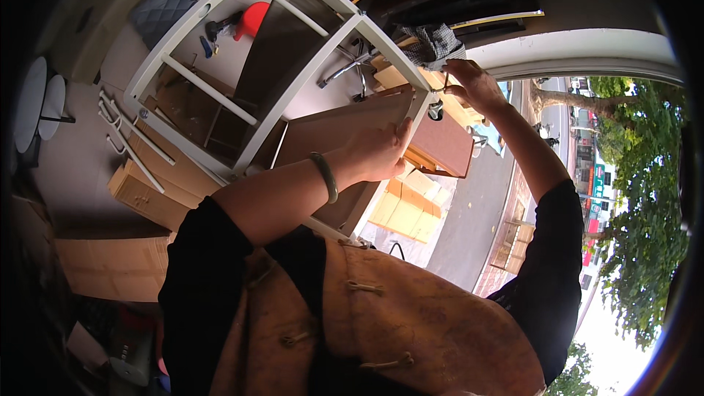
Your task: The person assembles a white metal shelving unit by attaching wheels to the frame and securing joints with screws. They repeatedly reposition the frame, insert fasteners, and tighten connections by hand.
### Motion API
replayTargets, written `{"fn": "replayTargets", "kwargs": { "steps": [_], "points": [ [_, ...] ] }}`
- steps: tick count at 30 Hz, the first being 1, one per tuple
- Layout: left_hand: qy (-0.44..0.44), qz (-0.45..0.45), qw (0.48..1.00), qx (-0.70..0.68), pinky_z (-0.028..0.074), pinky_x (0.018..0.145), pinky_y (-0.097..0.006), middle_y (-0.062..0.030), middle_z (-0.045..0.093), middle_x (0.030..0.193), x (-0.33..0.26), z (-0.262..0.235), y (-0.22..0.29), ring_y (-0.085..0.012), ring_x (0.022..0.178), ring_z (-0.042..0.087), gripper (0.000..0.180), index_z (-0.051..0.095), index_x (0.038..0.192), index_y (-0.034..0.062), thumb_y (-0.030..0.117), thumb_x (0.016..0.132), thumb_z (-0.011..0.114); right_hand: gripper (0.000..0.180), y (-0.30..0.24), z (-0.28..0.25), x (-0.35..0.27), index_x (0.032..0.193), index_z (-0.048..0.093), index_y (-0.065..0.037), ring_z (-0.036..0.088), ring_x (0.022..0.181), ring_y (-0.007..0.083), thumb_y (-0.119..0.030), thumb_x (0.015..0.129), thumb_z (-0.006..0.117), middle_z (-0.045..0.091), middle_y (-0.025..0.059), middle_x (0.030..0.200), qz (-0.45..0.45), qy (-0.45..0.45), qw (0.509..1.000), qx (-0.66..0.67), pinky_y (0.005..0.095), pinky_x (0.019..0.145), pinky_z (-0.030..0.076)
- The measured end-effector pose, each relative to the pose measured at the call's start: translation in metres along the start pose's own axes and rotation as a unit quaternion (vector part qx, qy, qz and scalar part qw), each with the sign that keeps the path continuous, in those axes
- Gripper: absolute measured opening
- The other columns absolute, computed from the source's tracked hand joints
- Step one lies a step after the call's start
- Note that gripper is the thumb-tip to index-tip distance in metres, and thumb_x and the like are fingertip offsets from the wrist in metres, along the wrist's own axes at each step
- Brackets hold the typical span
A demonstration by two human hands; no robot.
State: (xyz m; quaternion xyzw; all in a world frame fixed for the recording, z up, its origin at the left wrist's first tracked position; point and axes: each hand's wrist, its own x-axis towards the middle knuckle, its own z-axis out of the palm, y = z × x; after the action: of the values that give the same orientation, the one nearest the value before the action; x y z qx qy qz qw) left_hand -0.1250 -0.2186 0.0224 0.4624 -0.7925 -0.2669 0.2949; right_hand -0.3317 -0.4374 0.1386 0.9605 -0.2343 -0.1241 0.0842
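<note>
The left hand (378,152), a green bangle (325,177) on its wrist, lies with fingers closed against the edge of a brown wooden panel (330,132) set inside a white metal frame (293,66). The right hand (473,84) pinches something small at the frame's corner, just beside a caster wheel (435,110); what it grips cannot be told. Cardboard boxes (147,191) lie on the floor beyond.

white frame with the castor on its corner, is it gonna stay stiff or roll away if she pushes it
The white frame probably stays stiff: its bars are straight and cross-braced. It looks awkward rather than heavy, being open and wide. The castor is off the floor, so rolling seems unlikely now; the left hand and right hand steady that corner.
</note>
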Motion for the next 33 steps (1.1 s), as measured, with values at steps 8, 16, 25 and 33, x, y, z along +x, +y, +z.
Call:
{"fn": "replayTargets", "kwargs": {
  "steps": [8, 16, 25, 33],
  "points": [
    [0.022, -0.005, 1.000, -0.008, 0.057, 0.062, -0.042, -0.0266, 0.064, 0.097, 0.003, 0.001, 0.000, -0.0347, 0.074, 0.069, 0.075, 0.036, 0.138, -0.0121, 0.027, 0.081, 0.064, 0.033, -0.052, -0.009, -0.013, 0.114, 0.065, -0.006, 0.066, 0.062, 0.0255, -0.033, 0.093, 0.063, 0.068, 0.0127, 0.071, 0.261, -0.099, 0.943, 0.181, 0.0367, 0.059, 0.053],
    [-0.020, -0.002, 1.000, -0.015, 0.057, 0.066, -0.045, -0.0291, 0.062, 0.099, 0.005, 0.001, -0.003, -0.0394, 0.080, 0.067, 0.083, 0.023, 0.145, -0.0102, 0.031, 0.085, 0.064, 0.029, -0.083, 0.009, -0.028, 0.122, 0.054, -0.005, 0.064, 0.057, 0.0325, -0.011, 0.094, 0.059, 0.064, 0.0154, 0.067, 0.181, 0.045, 0.979, 0.084, 0.0393, 0.052, 0.050],
    [-0.062, -0.087, 0.994, -0.025, 0.055, 0.062, -0.044, -0.0182, 0.068, 0.072, 0.003, -0.005, 0.001, -0.0345, 0.068, 0.068, 0.051, 0.066, 0.096, -0.0043, 0.045, 0.086, 0.061, 0.062, -0.053, -0.030, -0.022, 0.116, 0.058, 0.000, 0.065, 0.092, 0.0272, -0.017, 0.063, 0.086, 0.063, 0.0107, 0.094, -0.116, -0.008, 0.993, -0.033, 0.0376, 0.079, 0.054],
    [-0.084, -0.101, 0.991, -0.008, 0.054, 0.060, -0.044, -0.0156, 0.068, 0.065, 0.002, -0.008, 0.001, -0.0327, 0.065, 0.069, 0.058, 0.072, 0.070, 0.0018, 0.053, 0.089, 0.054, 0.058, -0.042, 0.019, 0.037, 0.066, 0.066, -0.001, 0.063, 0.060, 0.0319, -0.053, 0.090, 0.059, 0.064, 0.0188, 0.063, 0.327, 0.011, 0.937, 0.121, 0.0411, 0.059, 0.050]
  ]
}}
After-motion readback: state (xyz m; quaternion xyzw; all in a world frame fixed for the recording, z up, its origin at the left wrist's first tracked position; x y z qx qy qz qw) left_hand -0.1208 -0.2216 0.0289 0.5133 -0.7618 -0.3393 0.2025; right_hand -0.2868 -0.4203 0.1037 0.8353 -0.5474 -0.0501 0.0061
